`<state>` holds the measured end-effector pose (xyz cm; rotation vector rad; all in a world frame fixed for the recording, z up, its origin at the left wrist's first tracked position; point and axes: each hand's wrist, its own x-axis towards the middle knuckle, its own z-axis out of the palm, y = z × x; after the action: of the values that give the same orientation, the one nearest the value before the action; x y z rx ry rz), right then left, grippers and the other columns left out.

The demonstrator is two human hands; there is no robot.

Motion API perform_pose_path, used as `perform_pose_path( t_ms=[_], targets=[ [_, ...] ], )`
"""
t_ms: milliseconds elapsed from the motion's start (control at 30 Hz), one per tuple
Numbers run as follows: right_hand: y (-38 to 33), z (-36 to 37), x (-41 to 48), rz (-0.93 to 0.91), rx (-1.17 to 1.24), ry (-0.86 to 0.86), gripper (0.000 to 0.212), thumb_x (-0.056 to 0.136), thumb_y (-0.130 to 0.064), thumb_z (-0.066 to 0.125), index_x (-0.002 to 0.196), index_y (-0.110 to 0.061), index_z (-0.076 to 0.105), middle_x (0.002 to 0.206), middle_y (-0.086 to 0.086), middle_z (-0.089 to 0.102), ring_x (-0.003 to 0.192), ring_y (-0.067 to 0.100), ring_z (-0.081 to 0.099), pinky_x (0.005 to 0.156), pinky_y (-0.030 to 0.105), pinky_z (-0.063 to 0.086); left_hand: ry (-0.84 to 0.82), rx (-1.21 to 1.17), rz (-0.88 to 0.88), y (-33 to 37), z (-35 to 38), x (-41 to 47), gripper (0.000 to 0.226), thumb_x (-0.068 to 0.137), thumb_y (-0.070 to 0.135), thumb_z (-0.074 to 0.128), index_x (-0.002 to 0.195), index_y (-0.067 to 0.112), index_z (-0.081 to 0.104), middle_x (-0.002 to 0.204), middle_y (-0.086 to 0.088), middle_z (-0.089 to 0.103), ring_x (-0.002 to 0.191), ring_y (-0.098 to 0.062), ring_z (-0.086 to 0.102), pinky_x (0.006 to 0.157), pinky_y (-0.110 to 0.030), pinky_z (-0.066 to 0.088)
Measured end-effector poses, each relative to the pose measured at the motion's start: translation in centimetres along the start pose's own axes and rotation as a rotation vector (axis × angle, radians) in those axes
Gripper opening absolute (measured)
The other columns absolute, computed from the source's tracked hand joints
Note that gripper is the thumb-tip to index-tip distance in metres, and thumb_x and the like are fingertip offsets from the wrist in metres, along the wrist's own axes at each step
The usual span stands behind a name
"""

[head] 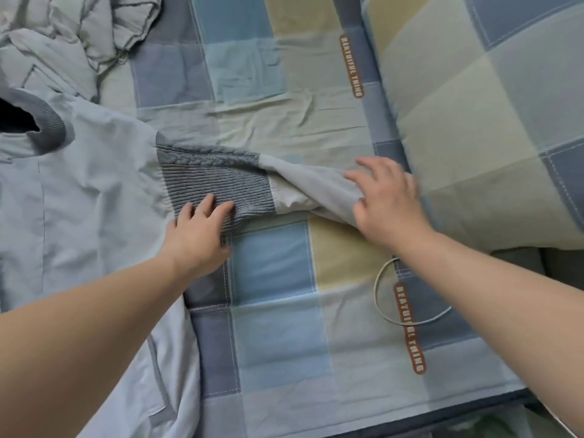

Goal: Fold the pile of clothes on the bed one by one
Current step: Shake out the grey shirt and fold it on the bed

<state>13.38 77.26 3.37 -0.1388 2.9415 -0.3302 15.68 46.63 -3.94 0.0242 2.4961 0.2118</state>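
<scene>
Forearms (pixel 79 327) lead to the left hand (pixel 199 229) pressed flat on the knit sleeve (pixel 218 181) and the right hand (pixel 385 197), fingers spread, resting on its limp, light cuff end (pixel 316 191), probably best pinched there.

our left hand (pixel 199 235) reaches forward and lies palm down, fingers straight and close together, pressing flat. we hold our right hand (pixel 385 200) well apart from it, palm down too, fingers spread and slightly blurred.
</scene>
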Motion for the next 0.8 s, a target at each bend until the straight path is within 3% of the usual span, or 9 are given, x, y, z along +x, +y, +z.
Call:
perform_pose_path(
  t_ms=[100, 233, 333, 400, 467, 567, 633, 700, 800],
  targets=[
    [-4.0, 4.0, 2.1, -0.018, -0.018, -0.151, 0.055, 0.089, -0.030, 0.051, 0.144, -0.030, 0.048, 0.158, 0.001, 0.034, 0.147, 0.029, 0.025, 0.114, 0.051, 0.021, -0.031, 0.011, 0.044, -1.1, 1.4, 1.7, 0.083, 0.090, 0.037, 0.068, 0.154, 0.044, 0.016, 0.169, -0.004, 0.006, 0.146, -0.050, 0.022, 0.117, -0.058, 0.027],
    [-5.2, 8.6, 5.9, 0.274, -0.126, -0.372, 0.075, 0.088, -0.039, 0.064, 0.151, -0.038, 0.023, 0.162, 0.001, 0.017, 0.151, 0.029, 0.011, 0.114, 0.064, 0.016, 0.024, 0.003, 0.052, -1.5, 3.1, 3.0, 0.059, 0.097, 0.025, 0.058, 0.145, 0.038, 0.026, 0.168, -0.009, 0.011, 0.139, -0.058, 0.026, 0.111, -0.065, 0.032],
    [-2.5, 8.8, 6.6, 0.296, -0.032, -0.352, 0.050, 0.087, -0.022, 0.062, 0.134, -0.028, 0.048, 0.142, 0.004, 0.045, 0.132, 0.031, 0.042, 0.104, 0.052, 0.040, 0.026, -0.026, 0.038, -1.3, 3.0, 3.6, 0.039, 0.097, 0.009, 0.049, 0.127, 0.030, 0.036, 0.167, -0.009, 0.012, 0.135, -0.062, 0.028, 0.107, -0.068, 0.034],
    [-0.5, 7.0, 6.7, 0.292, 0.046, -0.269, 0.018, 0.087, -0.013, 0.057, 0.101, -0.024, 0.060, 0.115, 0.009, 0.061, 0.110, 0.035, 0.055, 0.087, 0.042, 0.047, -0.014, -0.040, 0.028, -1.1, 2.5, 3.6, 0.038, 0.091, 0.003, 0.047, 0.120, 0.026, 0.040, 0.167, -0.008, 0.011, 0.136, -0.062, 0.027, 0.107, -0.068, 0.033],
    [1.8, 4.5, 7.4, 0.308, 0.051, -0.208, 0.012, 0.090, -0.014, 0.056, 0.081, -0.020, 0.060, 0.096, 0.013, 0.066, 0.098, 0.038, 0.060, 0.075, 0.040, 0.048, -0.066, -0.078, 0.028, -1.2, 1.8, 3.3, 0.037, 0.086, 0.004, 0.049, 0.116, 0.025, 0.046, 0.168, -0.007, 0.012, 0.138, -0.060, 0.026, 0.109, -0.066, 0.032],
    [5.2, 1.1, 9.4, 0.435, 0.015, -0.126, 0.011, 0.094, -0.020, 0.060, 0.097, -0.018, 0.070, 0.108, 0.018, 0.069, 0.104, 0.041, 0.062, 0.085, 0.041, 0.050, -0.130, -0.129, 0.052, -1.5, 0.4, 3.0, 0.027, 0.077, 0.014, 0.052, 0.100, 0.028, 0.046, 0.167, -0.007, 0.018, 0.140, -0.054, 0.028, 0.113, -0.057, 0.032],
    [5.7, 0.0, 10.4, 0.505, -0.094, -0.069, 0.027, 0.092, -0.013, 0.059, 0.118, -0.020, 0.065, 0.125, 0.018, 0.062, 0.117, 0.040, 0.056, 0.099, 0.043, 0.045, -0.124, -0.080, 0.044, -1.3, -0.5, 2.5, 0.026, 0.076, 0.027, 0.054, 0.100, 0.028, 0.046, 0.166, -0.005, 0.018, 0.145, -0.048, 0.022, 0.115, -0.057, 0.028],
    [3.9, -0.5, 10.3, 0.406, -0.179, 0.058, 0.046, 0.086, -0.008, 0.056, 0.131, -0.021, 0.056, 0.136, 0.015, 0.051, 0.127, 0.038, 0.045, 0.106, 0.044, 0.036, -0.069, 0.045, 0.080, -0.4, -0.7, 1.9, 0.041, 0.082, 0.044, 0.062, 0.118, 0.030, 0.047, 0.167, -0.002, 0.011, 0.152, -0.040, 0.008, 0.118, -0.059, 0.021],
    [-1.0, 1.1, 8.3, -0.038, -0.083, 0.068, 0.054, 0.086, -0.020, 0.047, 0.140, -0.022, 0.054, 0.147, 0.011, 0.047, 0.135, 0.036, 0.040, 0.107, 0.048, 0.031, 0.095, 0.000, 0.137, 1.5, -0.1, 1.8, 0.055, 0.092, 0.063, 0.050, 0.140, 0.040, 0.038, 0.169, 0.002, 0.006, 0.153, -0.036, 0.004, 0.120, -0.056, 0.018]
  ],
)
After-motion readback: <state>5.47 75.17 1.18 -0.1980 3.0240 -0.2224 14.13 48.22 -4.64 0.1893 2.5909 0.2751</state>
